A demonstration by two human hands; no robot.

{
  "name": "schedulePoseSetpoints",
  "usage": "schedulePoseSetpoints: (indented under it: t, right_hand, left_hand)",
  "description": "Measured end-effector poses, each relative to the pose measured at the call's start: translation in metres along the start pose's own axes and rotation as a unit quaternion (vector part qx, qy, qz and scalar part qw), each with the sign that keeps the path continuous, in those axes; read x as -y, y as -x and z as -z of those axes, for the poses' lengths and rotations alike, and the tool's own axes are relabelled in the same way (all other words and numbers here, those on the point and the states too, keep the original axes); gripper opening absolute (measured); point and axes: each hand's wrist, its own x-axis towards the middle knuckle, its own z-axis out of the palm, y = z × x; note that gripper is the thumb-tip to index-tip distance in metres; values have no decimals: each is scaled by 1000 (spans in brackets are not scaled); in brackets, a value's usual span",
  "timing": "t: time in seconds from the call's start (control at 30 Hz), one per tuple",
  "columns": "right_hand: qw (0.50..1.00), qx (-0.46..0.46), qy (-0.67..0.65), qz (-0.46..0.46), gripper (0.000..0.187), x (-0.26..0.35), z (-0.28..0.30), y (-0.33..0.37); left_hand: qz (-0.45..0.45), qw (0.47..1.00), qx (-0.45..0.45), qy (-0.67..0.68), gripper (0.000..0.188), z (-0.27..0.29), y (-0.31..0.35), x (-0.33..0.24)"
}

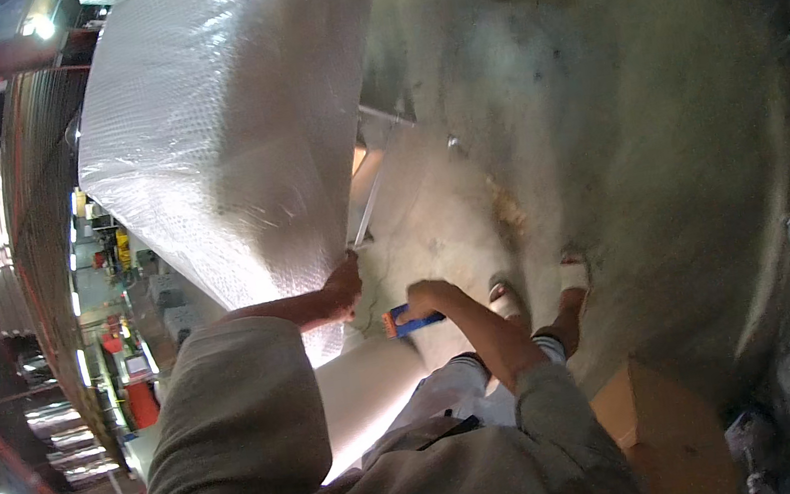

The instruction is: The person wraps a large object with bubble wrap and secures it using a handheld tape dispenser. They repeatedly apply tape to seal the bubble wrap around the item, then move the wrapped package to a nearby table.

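A large sheet of clear bubble wrap (228,139) spreads across the upper left and hangs down toward me. At its lower right edge is my left hand (344,287), its fingers closed on the bubble wrap. Just to the right, my right hand (430,297) is wrapped round a blue hand tool with an orange end (412,322). The tool's exact kind is not clear. Its orange end faces left, apart from the bubble wrap. Below both hands lies a smooth, pale, rounded surface (365,393), partly hidden by my sleeve.
Thin metal bars (371,208) stand beside the wrap's right edge. My feet in sandals (576,274) are on the concrete floor (643,141). A brown cardboard box (656,412) stands at the lower right. Shelving and a red object (141,404) are at the left.
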Motion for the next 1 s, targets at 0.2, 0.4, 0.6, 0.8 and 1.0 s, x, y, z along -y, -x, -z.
schedulePoseSetpoints:
  t: [0.2, 0.4, 0.6, 0.8, 1.0]
  right_hand:
    - [935, -160, -266, -173, 74, -79, 35, 187]
    - [948, -225, -203, -96, 58, 12, 162, 265]
    - [979, -177, -16, 98, 72, 157, 255, 246]
    - [979, -109, 123, 121, 72, 256, 288, 224]
    - [956, -85, 255, 120, 67, 309, 301, 193]
  left_hand:
    - [7, 959, -15, 284, 59, 10, -10, -18]
    - [117, 306, -452, 830, 58, 77, 100, -26]
    - [-38, -61, -547, 834, 53, 59, 208, -22]
    - [1, -187, -559, 808, 35, 15, 220, -33]
    - [-7, -367, -573, 732, 26, 0, 204, -26]
